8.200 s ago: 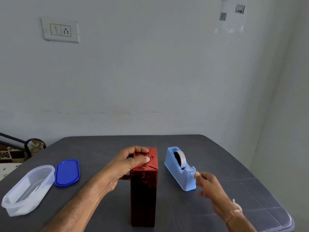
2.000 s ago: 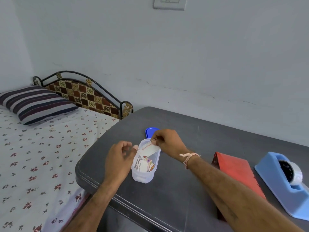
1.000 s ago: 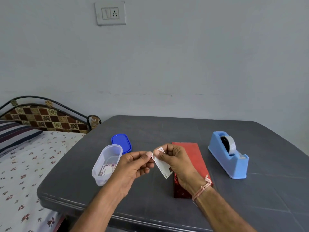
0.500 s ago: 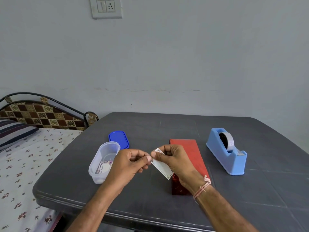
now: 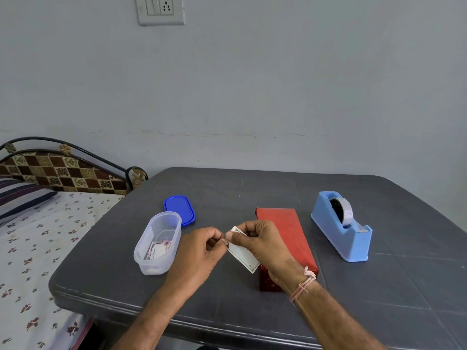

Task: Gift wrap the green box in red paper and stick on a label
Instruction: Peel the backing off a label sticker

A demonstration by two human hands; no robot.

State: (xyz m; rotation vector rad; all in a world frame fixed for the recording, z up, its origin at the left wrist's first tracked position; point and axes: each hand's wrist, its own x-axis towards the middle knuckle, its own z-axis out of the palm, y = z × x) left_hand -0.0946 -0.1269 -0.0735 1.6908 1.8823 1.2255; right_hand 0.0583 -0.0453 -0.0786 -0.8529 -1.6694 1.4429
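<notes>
Head view: the small white label (image 5: 242,254) hangs tilted above the table (image 5: 379,286), just left of the red-wrapped box (image 5: 285,228), which lies flat. The right hand (image 5: 264,245) has its grip pinched on the label's upper end, and the left hand (image 5: 199,251) pinches that same corner. The label looks thin, light and bendy, and probably sticky once peeled, so hold it by edges and corners. The box looks stiff.

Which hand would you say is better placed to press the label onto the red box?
Probably the right: the right hand holds the label close by the wrapped box, while the left hand only pinches its corner.
</notes>
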